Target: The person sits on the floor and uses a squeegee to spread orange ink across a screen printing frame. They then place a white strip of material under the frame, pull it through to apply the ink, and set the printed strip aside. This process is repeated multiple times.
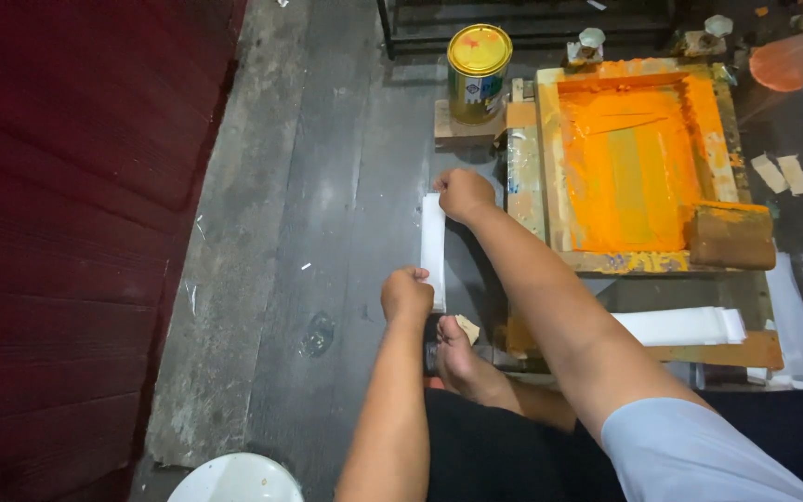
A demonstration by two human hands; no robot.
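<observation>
- My left hand (pixel 406 294) is curled shut on the near end of a narrow white strip (pixel 432 244), pinching it between thumb and fingers.
- My right hand (pixel 463 193) is closed on the far end, knuckles up, so the strip is stretched lengthwise between both hands.
- The strip sits over the dark floor (pixel 327 232), just left of the wooden screen-printing frame (pixel 550 186) and apart from it.
- To do this well, I judge both ends should be held evenly so the strip stays flat and straight, and kept off the wet orange ink (pixel 638 158) on the mesh.
- A squeegee (pixel 732 235) with a wooden handle rests on the frame's right edge.
- A round tin can (pixel 479 72) with a yellow lid and a band label in blue and white stands on a small board beyond the frame's left corner.
- More white strips (pixel 685 325) lie stacked right of my knee.
</observation>
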